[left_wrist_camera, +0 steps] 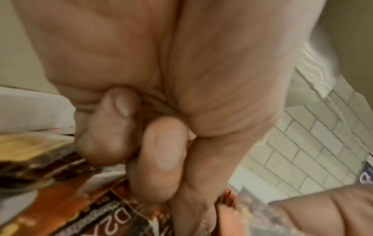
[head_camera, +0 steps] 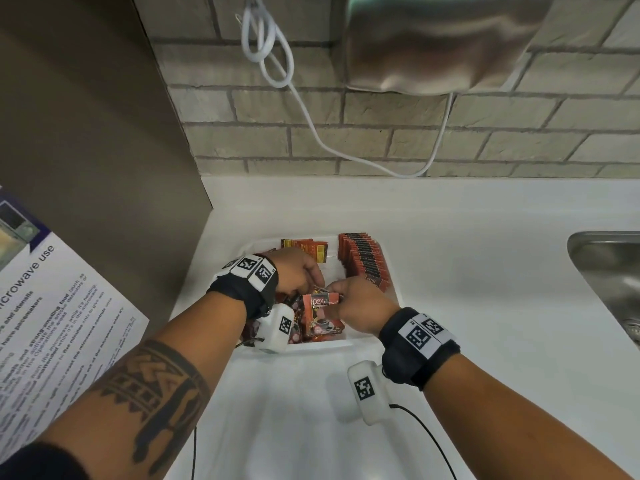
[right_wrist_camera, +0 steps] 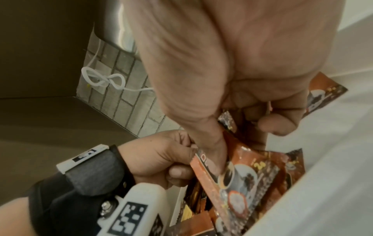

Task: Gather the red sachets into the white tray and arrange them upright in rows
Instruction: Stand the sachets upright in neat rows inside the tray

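Note:
A white tray (head_camera: 322, 343) sits on the counter. A row of red sachets (head_camera: 364, 261) stands upright along its right side. A few more sachets (head_camera: 304, 249) lie at the back, and a loose pile (head_camera: 313, 329) fills the front left. Over the pile, my left hand (head_camera: 317, 284) and right hand (head_camera: 337, 294) meet on one red sachet (head_camera: 320, 302). In the right wrist view, my right hand (right_wrist_camera: 244, 127) presses its thumb on the sachet (right_wrist_camera: 238, 174) with fingers curled behind, while the left hand (right_wrist_camera: 161, 159) pinches its edge. The left hand (left_wrist_camera: 173, 175) shows curled fingers above a sachet (left_wrist_camera: 96, 215).
A steel sink (head_camera: 609, 271) is set into the counter at the right. A white cable (head_camera: 311, 116) hangs on the brick wall below an appliance (head_camera: 433, 46). A brown panel (head_camera: 86, 133) with a microwave notice (head_camera: 52, 306) bounds the left. Bare white counter (head_camera: 467, 237) lies between tray and sink.

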